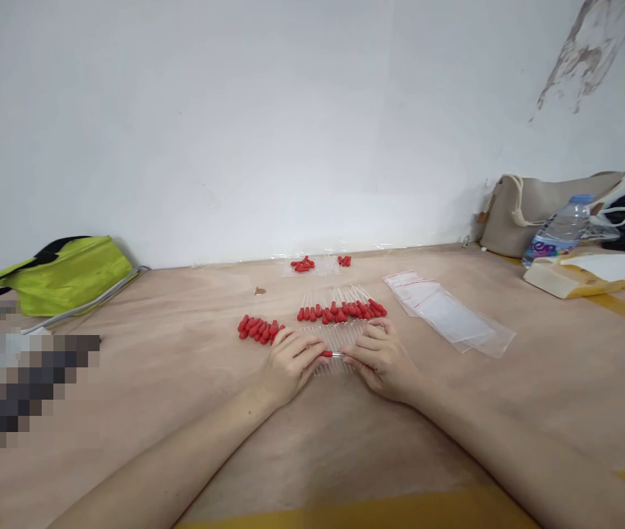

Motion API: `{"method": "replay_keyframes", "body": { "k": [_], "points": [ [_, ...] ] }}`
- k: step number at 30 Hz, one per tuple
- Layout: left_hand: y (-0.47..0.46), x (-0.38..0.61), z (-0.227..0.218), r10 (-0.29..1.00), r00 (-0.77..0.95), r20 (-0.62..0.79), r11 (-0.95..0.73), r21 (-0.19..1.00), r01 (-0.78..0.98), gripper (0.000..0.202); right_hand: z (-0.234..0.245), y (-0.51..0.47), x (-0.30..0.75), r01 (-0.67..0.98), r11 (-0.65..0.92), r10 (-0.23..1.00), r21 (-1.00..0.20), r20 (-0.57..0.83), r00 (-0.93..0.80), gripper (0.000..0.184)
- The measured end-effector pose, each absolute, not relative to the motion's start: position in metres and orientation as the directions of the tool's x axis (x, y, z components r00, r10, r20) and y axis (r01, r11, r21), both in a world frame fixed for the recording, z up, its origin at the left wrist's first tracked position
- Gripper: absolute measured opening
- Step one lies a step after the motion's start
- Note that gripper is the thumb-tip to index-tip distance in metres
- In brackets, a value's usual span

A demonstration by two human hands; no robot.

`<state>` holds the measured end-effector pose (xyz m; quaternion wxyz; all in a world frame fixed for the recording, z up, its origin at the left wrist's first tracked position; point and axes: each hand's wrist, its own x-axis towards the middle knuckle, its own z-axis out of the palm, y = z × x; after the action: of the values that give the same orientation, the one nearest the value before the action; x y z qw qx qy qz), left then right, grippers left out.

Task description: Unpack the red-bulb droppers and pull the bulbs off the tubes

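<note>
Between my hands, a red rubber bulb (326, 354) sits in line with a clear dropper tube (337, 355), the two meeting end to end. My left hand (292, 360) pinches the bulb, and my right hand (381, 360) pinches the tube. Beneath and behind my fingers lies a row of clear tubes (334, 336), partly hidden by both hands. A pile of loose red bulbs (257, 328) rests just beyond my left hand. Farther back, several droppers (340, 311) with red bulbs on their tubes lie side by side, bulbs toward me.
Clear zip bags (450, 316) lie to the right. Near the wall, a plastic bag (312, 266) carries more red bulbs. A lime-green pouch (78, 275) stands at left. At right are a water bottle (558, 231), a beige bag (527, 213) and a paper packet (577, 275).
</note>
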<state>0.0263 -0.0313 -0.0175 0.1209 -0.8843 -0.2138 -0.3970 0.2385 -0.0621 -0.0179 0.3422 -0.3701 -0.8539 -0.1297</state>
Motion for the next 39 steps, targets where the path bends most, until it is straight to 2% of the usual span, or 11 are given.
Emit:
{"method": "replay_keyframes", "body": {
  "k": [2,5,11,22,25,28,31,34,39],
  "points": [
    [-0.034,0.027,-0.016,0.288,0.618,0.731,-0.86,-0.086,0.503,0.01,-0.019,-0.063,0.242,0.704,0.71,0.53,-0.017,0.671,-0.518,0.02],
    [-0.037,0.028,-0.012,0.286,0.64,0.713,-0.836,-0.141,0.53,0.011,-0.021,-0.063,0.246,0.691,0.722,0.519,-0.008,0.667,-0.534,0.019],
    [-0.037,0.024,-0.007,0.192,0.714,0.673,-0.835,-0.27,0.48,0.012,-0.02,-0.063,0.247,0.672,0.74,0.507,-0.025,0.677,-0.533,0.02],
    [-0.039,0.023,0.001,0.2,0.695,0.69,-0.857,-0.22,0.466,0.014,-0.017,-0.066,0.249,0.664,0.744,0.531,-0.075,0.671,-0.518,0.02],
    [-0.032,0.011,0.012,0.282,0.64,0.714,-0.832,-0.149,0.534,0.017,-0.014,-0.064,0.254,0.685,0.72,0.561,-0.113,0.677,-0.477,0.025],
    [-0.02,-0.004,0.026,0.422,0.513,0.748,-0.744,-0.037,0.667,0.016,-0.013,-0.058,0.259,0.752,0.62,0.65,-0.222,0.682,-0.334,0.029],
    [-0.01,-0.01,0.036,0.532,0.461,0.71,-0.716,0.087,0.693,0.021,-0.015,-0.051,0.257,0.799,0.52,0.709,-0.303,0.675,-0.205,0.025],
    [-0.002,-0.013,0.041,0.664,0.364,0.653,-0.632,0.23,0.74,0.025,-0.019,-0.047,0.25,0.827,0.473,0.723,-0.304,0.67,-0.167,0.022],
    [0.011,-0.03,0.045,0.819,0.222,0.529,-0.443,0.337,0.83,0.03,-0.023,-0.047,0.242,0.865,0.426,0.735,-0.267,0.659,-0.159,0.024]
  ]
}}
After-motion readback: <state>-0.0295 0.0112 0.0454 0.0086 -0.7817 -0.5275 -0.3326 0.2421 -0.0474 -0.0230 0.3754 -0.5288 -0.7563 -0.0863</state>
